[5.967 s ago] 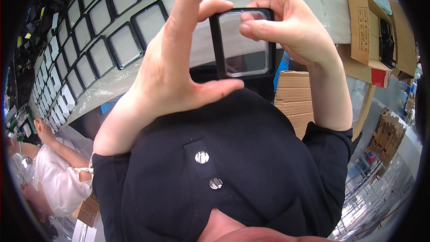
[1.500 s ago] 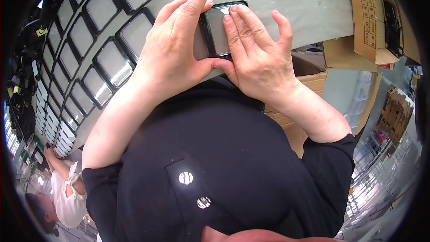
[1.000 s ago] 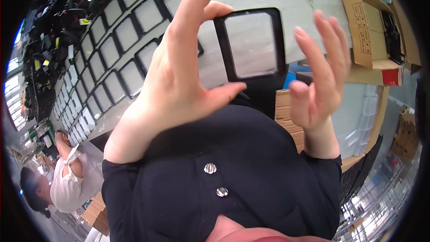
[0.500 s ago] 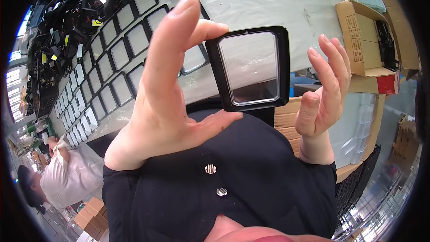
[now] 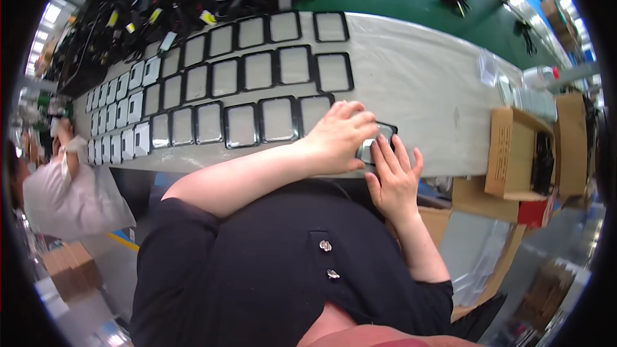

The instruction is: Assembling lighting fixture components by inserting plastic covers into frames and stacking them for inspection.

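A black frame with a clear pane [image 5: 387, 130] lies on the pale-covered table in front of me, mostly hidden under my hands. My left hand [image 5: 339, 138] grips its left side, fingers bent over the far part and thumb at the near edge. With fingers stretched out flat, my right hand [image 5: 395, 177] rests on the pane and right side. Just left of my left hand is another black frame [image 5: 316, 97], partly covered by the fingers. Rows of similar frames [image 5: 258, 71] spread leftward across the table.
White folded pieces [image 5: 135, 108] stand in rows at the far left. Beyond the frames is a heap of black parts [image 5: 173, 0] with cables. An open cardboard box [image 5: 508, 154] holding black items is on the right, near clear plastic pieces [image 5: 536, 104]. A person in white [image 5: 77, 186] works at the left.
The frame, held up in my left hand before, is now down on the table. My right hand came over and lies on it. The view has shifted to show more of the table.
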`<state>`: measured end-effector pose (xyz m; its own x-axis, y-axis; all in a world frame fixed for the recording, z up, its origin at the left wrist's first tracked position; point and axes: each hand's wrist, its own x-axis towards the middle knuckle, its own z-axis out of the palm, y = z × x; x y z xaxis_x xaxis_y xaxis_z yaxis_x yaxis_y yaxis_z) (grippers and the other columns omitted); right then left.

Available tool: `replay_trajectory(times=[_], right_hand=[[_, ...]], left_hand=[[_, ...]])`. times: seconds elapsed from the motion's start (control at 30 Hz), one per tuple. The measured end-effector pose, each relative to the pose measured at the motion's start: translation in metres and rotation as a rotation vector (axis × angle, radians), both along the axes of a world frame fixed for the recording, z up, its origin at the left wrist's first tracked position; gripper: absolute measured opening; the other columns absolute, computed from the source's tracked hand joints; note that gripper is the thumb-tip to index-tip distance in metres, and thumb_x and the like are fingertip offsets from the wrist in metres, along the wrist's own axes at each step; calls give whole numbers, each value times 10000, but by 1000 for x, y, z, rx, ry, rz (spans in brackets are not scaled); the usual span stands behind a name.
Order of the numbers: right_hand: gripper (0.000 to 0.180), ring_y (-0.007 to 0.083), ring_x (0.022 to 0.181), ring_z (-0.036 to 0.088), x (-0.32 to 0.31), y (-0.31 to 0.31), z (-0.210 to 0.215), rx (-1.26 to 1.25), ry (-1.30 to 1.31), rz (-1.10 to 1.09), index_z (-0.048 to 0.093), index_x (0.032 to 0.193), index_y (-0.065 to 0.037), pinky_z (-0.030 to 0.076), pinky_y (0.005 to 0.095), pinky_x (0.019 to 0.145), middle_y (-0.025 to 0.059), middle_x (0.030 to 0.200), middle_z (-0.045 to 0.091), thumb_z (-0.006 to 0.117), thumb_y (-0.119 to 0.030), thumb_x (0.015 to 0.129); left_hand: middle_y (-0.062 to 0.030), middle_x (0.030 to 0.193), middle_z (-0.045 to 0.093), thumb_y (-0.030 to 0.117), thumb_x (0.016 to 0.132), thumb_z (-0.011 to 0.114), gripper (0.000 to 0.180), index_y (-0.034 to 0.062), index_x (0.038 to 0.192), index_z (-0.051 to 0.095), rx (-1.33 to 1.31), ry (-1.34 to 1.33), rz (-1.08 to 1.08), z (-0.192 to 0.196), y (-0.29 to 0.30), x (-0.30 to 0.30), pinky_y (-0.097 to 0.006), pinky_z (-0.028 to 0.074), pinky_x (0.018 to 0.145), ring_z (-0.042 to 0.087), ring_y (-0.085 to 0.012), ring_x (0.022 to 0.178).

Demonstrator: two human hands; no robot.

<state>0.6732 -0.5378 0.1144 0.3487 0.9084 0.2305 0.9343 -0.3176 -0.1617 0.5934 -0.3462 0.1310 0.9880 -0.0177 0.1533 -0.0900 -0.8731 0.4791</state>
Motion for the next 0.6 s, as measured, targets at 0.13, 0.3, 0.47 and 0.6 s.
replay_trajectory(times=[0.13, 0.3, 0.47, 0.6], right_hand=[[570, 294, 1369, 341, 1, 0, -2, -94, -67, 27, 505, 1346, -52, 140, 559, 1100, 86, 1440, 446, 451, -440, 931], [656, 400, 1407, 233, 2, -13, -27, -46, 36, 45, 388, 1430, -44, 151, 542, 1125, 182, 1504, 320, 478, -453, 925], [616, 390, 1390, 283, -2, -29, -14, -204, -30, -117, 384, 1444, -78, 147, 553, 1108, 139, 1503, 354, 345, -462, 964], [586, 382, 1394, 268, 52, 18, -6, -201, -3, -176, 391, 1423, -52, 175, 612, 1087, 122, 1507, 341, 387, -400, 952]], left_hand=[[-129, 1363, 467, 356, 701, 771, 661, 63, 1257, 563, 230, -24, -44, -4, -1, -6, -544, 238, 1106, 304, -347, 1364], [-168, 1429, 430, 333, 772, 655, 565, 34, 1246, 584, 322, 86, -40, -9, -10, 1, -544, 123, 1146, 232, -307, 1426], [-225, 1489, 316, 415, 728, 711, 775, 29, 1352, 464, 169, -47, -139, -3, -14, -10, -548, 102, 1155, 150, -337, 1450], [-220, 1453, 322, 332, 708, 747, 719, 61, 1314, 469, 121, -283, 47, 22, 6, -50, -543, 222, 1108, 245, -390, 1393]])
